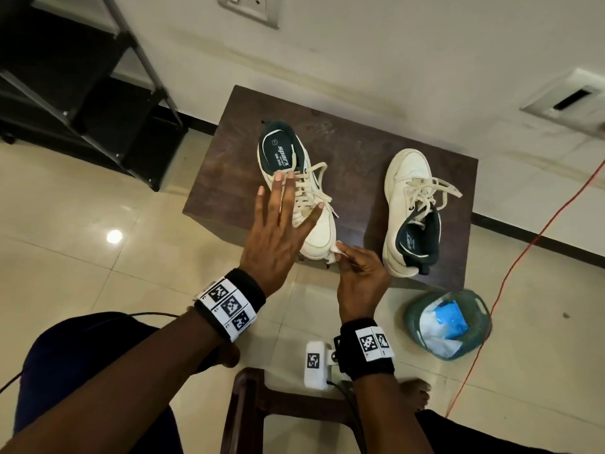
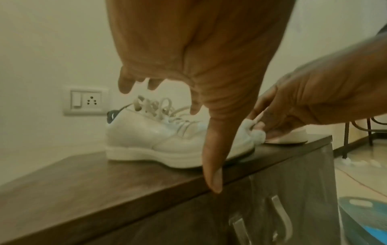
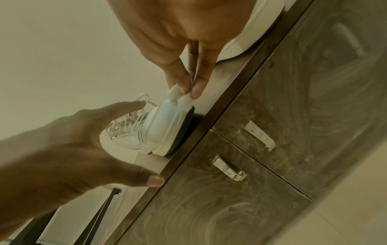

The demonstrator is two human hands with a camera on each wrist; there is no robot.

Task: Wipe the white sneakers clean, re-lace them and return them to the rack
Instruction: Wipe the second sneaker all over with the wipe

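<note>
Left hand: the left hand (image 1: 278, 237) hangs over the near sneaker (image 1: 306, 204) with fingers (image 1: 281, 191) straight and spread, gripping nothing; whether the tips actually touch the laces I can't tell from where I stand.
Right hand: the right hand (image 1: 360, 273) pinches a small white wipe (image 1: 334, 255) between thumb and fingertips, pressed to the toe of that sneaker.
Sneakers: both sit on the dark desk (image 1: 229, 178), laces (image 1: 307, 191) loose; the near one has its toe right at the front edge, and the other sneaker (image 1: 409, 208) lies well apart to the right, heel toward the person.
Rack: the black rack (image 1: 82, 77) stands off to the left, with no sneakers on the part in view.
Risk, sliding: I'd say a firm rub at the toe could push the sneaker along or off the edge, since the left hand isn't yet holding it down.
Risk, laces: the loose ends could catch in the spread fingers and drag the sneaker.
Risk, wipe: it is bunched small, so it may smear grime instead of lifting it.
Nearby: a green basket (image 1: 484, 322) of wipes on the floor.
</note>
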